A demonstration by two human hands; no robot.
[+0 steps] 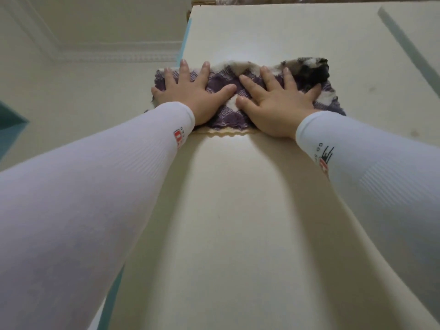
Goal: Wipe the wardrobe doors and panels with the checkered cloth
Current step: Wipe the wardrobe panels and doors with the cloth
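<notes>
A: Far left first. What's logged?

B: Ceiling moulding [119, 53] at 10 o'clock. White left sleeve [95, 186] runs up from 8 o'clock.

A: Hands?

B: Left hand [190, 96] at 11 o'clock, fingers straight and spread, palm pressed flat on the checkered cloth [221, 82], nothing gripped. Right hand [276, 106] at 1 o'clock is the same: splayed, flat, pressing. The thumbs are close together.

A: Cloth position?

B: 12 o'clock, high on the cream wardrobe door [238, 210], flat against it under both palms. Purple-and-white checks, with a dark patch at its right end. Its left end reaches the door's left edge.

A: Right side?

B: Right sleeve [381, 167] comes in from 4 o'clock. At 2 o'clock a dark groove [409, 51] separates this door from the next panel [419, 27].
</notes>
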